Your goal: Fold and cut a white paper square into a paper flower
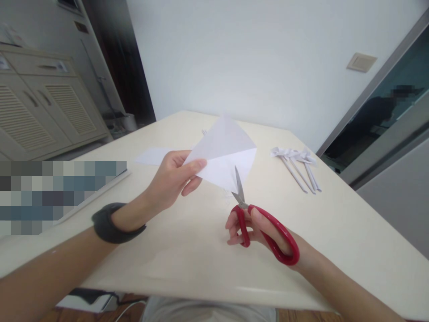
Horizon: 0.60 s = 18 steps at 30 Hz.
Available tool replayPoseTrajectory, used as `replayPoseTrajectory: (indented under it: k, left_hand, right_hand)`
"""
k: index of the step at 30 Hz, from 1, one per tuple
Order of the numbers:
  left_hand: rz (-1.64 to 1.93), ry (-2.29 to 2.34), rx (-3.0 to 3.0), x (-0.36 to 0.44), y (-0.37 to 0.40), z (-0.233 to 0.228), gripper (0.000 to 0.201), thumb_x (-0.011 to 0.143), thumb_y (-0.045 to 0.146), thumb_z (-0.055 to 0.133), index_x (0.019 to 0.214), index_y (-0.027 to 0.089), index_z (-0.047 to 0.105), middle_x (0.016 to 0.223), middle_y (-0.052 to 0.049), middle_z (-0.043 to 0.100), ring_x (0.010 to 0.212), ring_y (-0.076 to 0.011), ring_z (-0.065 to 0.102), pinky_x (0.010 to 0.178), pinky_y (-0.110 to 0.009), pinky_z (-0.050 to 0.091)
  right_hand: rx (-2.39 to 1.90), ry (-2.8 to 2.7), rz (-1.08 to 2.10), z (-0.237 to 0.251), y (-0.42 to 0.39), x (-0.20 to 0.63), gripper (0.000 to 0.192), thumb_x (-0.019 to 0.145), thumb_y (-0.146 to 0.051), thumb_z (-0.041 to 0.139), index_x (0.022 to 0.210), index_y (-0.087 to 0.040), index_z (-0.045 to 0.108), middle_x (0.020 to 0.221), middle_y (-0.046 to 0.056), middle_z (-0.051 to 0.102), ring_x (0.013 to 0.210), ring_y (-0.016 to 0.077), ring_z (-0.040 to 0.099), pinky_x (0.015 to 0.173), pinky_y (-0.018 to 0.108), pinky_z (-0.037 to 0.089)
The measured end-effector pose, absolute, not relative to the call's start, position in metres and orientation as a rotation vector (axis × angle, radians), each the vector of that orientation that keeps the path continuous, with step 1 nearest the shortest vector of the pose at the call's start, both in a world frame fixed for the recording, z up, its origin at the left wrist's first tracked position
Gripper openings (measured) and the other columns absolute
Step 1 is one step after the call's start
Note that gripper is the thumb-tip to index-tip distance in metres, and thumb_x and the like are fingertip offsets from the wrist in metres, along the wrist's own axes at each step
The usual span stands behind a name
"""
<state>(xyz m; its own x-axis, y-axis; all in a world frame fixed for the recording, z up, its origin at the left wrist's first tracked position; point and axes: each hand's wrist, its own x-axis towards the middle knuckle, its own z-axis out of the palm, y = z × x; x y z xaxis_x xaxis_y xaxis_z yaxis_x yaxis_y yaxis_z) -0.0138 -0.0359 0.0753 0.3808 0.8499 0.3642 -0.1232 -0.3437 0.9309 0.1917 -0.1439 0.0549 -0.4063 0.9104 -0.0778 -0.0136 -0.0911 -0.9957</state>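
Between thumb and fingers, my left hand pinches one corner of a white sheet of paper, which is raised above the table and shows a crease across it. My right hand has its thumb and fingers through the red handles of a pair of scissors. The blades are spread apart, with the longer tip over the paper's lower right edge; whether they touch it I cannot tell. Some small white bits lie on the table under the paper's lower edge.
On the right of the cream table lie several rolled-paper sticks with folded white tops. Another white paper lies behind my left hand. A blurred-out flat object rests at the left edge. The white wall rises behind the table.
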Motion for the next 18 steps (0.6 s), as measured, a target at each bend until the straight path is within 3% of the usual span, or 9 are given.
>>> replayPoseTrajectory:
  k: [18]
  left_hand:
    - [1.166, 0.651, 1.566, -0.0144, -0.0357, 0.0743, 0.025, 0.079, 0.025, 0.056, 0.056, 0.017, 0.048, 0.039, 0.006, 0.032, 0.032, -0.0036, 0.024, 0.034, -0.021, 0.014]
  right_hand:
    - [-1.059, -1.454, 1.583, 0.0493, -0.1439, 0.1939, 0.053, 0.087, -0.058, 0.032, 0.103, -0.016, 0.06, 0.091, 0.009, 0.061, 0.084, 0.0179, 0.056, 0.074, 0.031, 0.043]
